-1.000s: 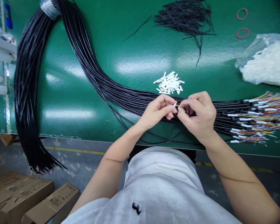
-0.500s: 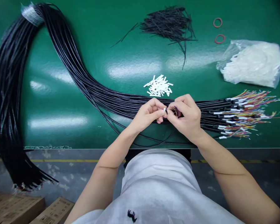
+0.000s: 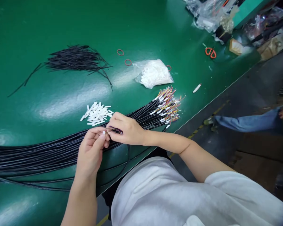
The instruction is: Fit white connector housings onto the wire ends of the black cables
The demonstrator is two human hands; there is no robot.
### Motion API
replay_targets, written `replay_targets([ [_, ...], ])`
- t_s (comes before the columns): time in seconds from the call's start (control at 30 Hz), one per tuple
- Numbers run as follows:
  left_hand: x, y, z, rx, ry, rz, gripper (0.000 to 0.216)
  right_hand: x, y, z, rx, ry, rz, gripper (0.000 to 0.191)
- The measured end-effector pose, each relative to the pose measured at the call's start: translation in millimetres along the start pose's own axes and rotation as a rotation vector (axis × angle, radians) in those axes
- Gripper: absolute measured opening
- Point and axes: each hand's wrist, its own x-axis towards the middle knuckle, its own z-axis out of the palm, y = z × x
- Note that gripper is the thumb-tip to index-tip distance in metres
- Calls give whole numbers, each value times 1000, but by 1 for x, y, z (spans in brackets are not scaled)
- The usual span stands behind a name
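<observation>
Over the cable bundle, my two hands meet fingertip to fingertip. My left hand (image 3: 91, 147) is closed, pinching a short white sleeve (image 3: 104, 132) between thumb and fingers. Thin wires (image 3: 115, 129) are gripped in my closed right hand (image 3: 128, 130), close beside that sleeve; whether they pass through it I cannot tell. Beneath both hands run the black cables (image 3: 52, 150), some hidden by the fingers. Their stripped, coloured ends (image 3: 168, 105) with white sleeves fan out to the right. Just beyond my hands lies a loose pile of white sleeves (image 3: 97, 113).
A heap of thin black tubes (image 3: 73, 58) lies at the far left. A plastic bag of white pieces (image 3: 155, 73), red rubber bands (image 3: 128, 62), orange-handled scissors (image 3: 210, 52) and a white pen-like item (image 3: 197, 88) are on the green table (image 3: 136, 25). A person's leg (image 3: 247, 122) shows at right.
The view has swung to the right, bringing the scissors, the clutter and another person's leg into sight. My hands stay together, still pinching the sleeve and wires.
</observation>
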Motion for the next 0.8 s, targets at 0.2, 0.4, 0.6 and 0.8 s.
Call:
replay_targets([
  [0.2,-2,3,13,-70,3,-6,38,1,-11,-16,226,-13,130,6],
  [0.4,3,-1,6,-138,-81,-28,35,4,3,-24,352,-7,299,11],
  [0.6,0,1,5,-132,-87,-29,35,3,6,-21,423,21,336,18],
  [0.8,1,2,4,-132,-89,-30,32,3,6,-22,447,20,335,15],
])
